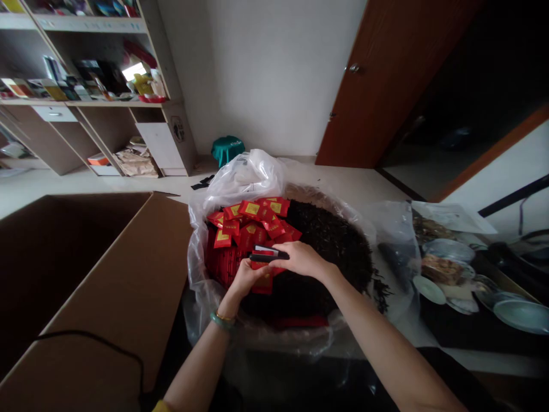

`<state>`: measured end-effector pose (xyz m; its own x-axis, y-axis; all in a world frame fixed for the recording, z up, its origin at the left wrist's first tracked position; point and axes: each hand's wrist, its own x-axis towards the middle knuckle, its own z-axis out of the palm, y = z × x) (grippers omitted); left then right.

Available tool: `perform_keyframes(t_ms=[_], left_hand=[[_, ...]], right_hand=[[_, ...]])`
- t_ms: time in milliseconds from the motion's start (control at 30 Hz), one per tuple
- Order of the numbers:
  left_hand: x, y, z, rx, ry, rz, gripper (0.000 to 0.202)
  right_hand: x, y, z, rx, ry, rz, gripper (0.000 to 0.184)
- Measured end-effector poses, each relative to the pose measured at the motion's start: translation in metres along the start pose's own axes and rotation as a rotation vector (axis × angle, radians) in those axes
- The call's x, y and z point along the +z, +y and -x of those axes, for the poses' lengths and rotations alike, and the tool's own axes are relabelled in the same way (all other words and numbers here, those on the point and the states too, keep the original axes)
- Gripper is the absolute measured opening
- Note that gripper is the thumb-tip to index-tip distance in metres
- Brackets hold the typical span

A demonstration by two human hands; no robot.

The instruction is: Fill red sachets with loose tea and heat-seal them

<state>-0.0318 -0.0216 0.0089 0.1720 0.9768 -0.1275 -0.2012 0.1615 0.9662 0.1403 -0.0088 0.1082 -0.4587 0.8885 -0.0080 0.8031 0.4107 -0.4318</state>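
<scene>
My left hand (247, 277) is closed on a small red packet (261, 266), pinching it between thumb and fingers. In my right hand (305, 260) is a black stapler-like hand tool (269, 257), with jaws that point left over the packet's upper edge. Whether the jaws press on the packet I cannot make out. Just beyond both hands lies a heap of red packets with gold labels (252, 233). They rest on loose dark, dry leaves (330, 240), like tea, inside a large clear plastic bag (198, 240).
On my left stands an open cardboard box (146, 269) with a black cord (98, 342) across it. To the right are lidded bowls (446, 257) and dishes (521, 316). Farther back are a green-covered stool or bin (227, 150), a shelf unit (107, 104) and a brown door (377, 86).
</scene>
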Motion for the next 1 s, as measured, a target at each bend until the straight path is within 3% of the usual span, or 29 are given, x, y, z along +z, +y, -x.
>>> perform_keyframes(t_ms=[200, 400, 567, 767, 1000], left_hand=[[0.0013, 0.0012, 0.0008, -0.030, -0.042, 0.013, 0.043], [0.0022, 0.0044, 0.0016, -0.033, -0.034, 0.044, 0.042], [0.0023, 0.0051, 0.0018, 0.005, -0.009, 0.022, 0.042], [0.0028, 0.0058, 0.0017, -0.030, -0.027, 0.025, 0.043], [0.0026, 0.0059, 0.0020, -0.049, -0.062, 0.042, 0.041]], right_hand=[[0.0048, -0.0045, -0.0055, 0.018, 0.020, 0.034, 0.026], [0.0097, -0.0045, -0.0050, 0.003, 0.063, 0.071, 0.028], [0.0068, -0.0028, -0.0042, 0.014, 0.059, -0.021, 0.042], [0.0087, -0.0041, -0.0043, 0.014, 0.058, 0.010, 0.031], [0.0079, -0.0054, -0.0026, 0.023, 0.042, 0.020, 0.032]])
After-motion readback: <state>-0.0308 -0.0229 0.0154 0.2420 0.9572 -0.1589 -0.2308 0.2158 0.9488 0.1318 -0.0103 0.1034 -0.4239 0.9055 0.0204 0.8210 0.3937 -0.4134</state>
